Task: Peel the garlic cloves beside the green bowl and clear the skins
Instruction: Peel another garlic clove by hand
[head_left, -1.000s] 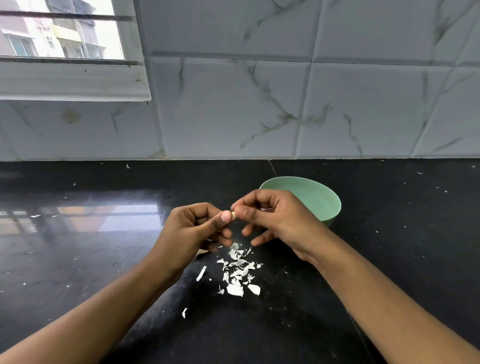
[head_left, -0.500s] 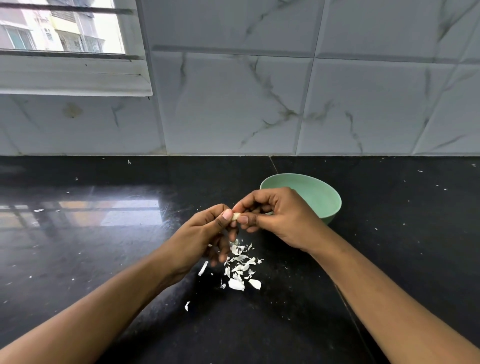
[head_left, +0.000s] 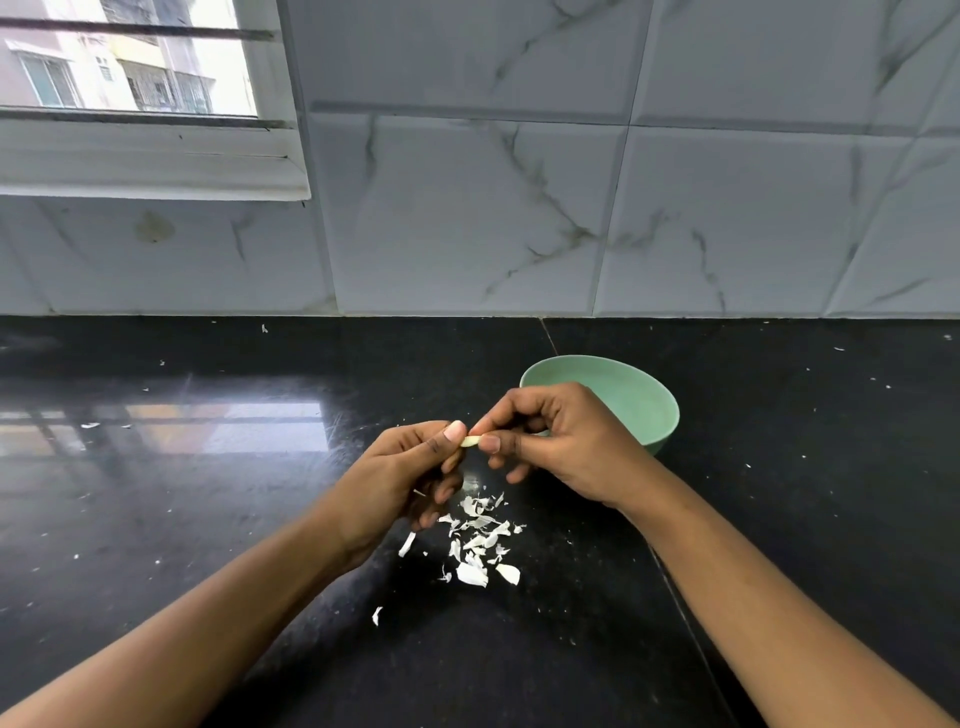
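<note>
A small pale garlic clove (head_left: 470, 441) is held above the black counter, pinched between both hands. My left hand (head_left: 402, 475) grips it with thumb and curled fingers from the left. From the right, my right hand (head_left: 553, 441) pinches it with thumb and forefinger. The green bowl (head_left: 647, 410) stands just behind my right hand, which hides its front rim. A heap of white garlic skins (head_left: 480, 540) lies on the counter below the hands.
The glossy black counter (head_left: 208, 519) runs to a marble-tiled wall (head_left: 467, 218) at the back. A window (head_left: 130, 67) sits at the upper left. Stray skin flakes (head_left: 376, 616) lie scattered on the counter.
Both hands have stayed together on the clove, shifting slightly. My right fingers curled in closer around it. The skin heap looks unchanged.
</note>
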